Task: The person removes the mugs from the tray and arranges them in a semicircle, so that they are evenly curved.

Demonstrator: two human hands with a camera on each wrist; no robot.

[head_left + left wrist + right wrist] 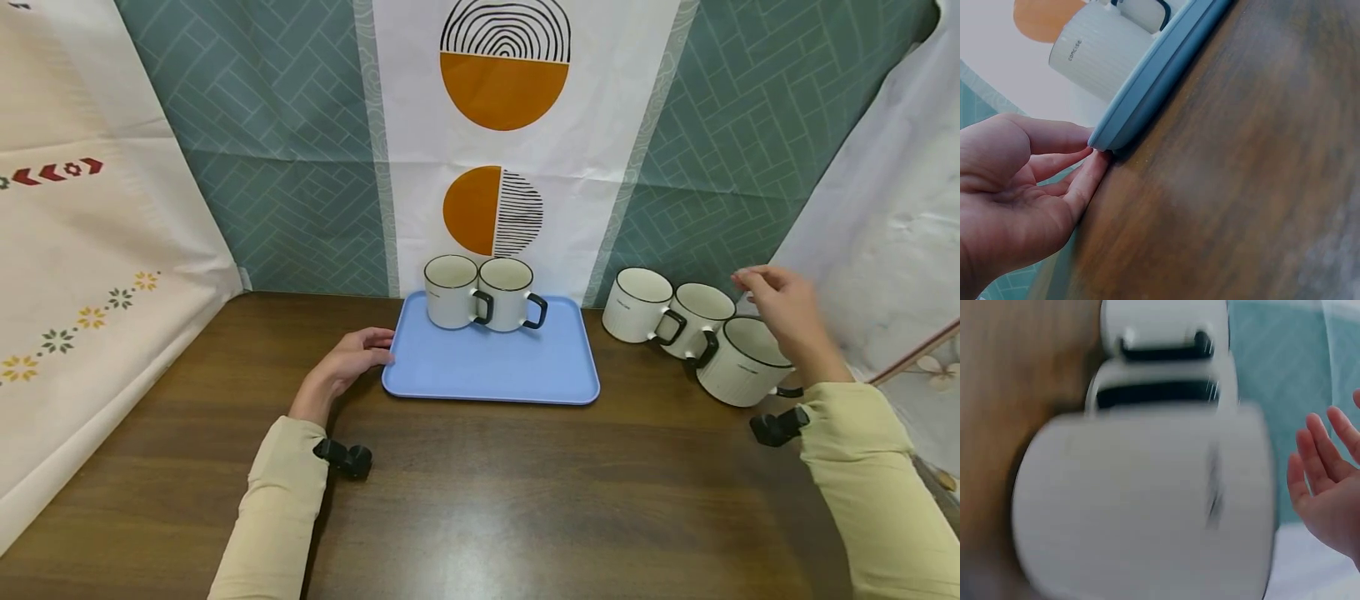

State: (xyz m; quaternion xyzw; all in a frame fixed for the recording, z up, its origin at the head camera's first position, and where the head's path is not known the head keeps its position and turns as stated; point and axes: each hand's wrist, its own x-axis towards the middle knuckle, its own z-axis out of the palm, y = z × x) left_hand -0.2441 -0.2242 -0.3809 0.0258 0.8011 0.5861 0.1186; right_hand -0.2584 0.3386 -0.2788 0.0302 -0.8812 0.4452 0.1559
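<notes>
Pinching the left rim of a blue tray (491, 367) bearing two black-rimmed white mugs (450, 298), the left hand (345, 365) shows in the head view; the right hand (795, 321) hovers by three matching mugs (633, 312) right of the tray. Left wrist: thumb (1060, 135) at the rim, fingertips (1092, 172) beneath. Right wrist: loosely bent fingers (1317, 464) hold nothing.

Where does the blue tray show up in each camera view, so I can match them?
Head: the blue tray is just below centre.
Left wrist: upper middle, its edge slanting up rightward from the left hand.
Right wrist: not in it.
Shared landmark: the brown wooden table, visible in all three.
</notes>
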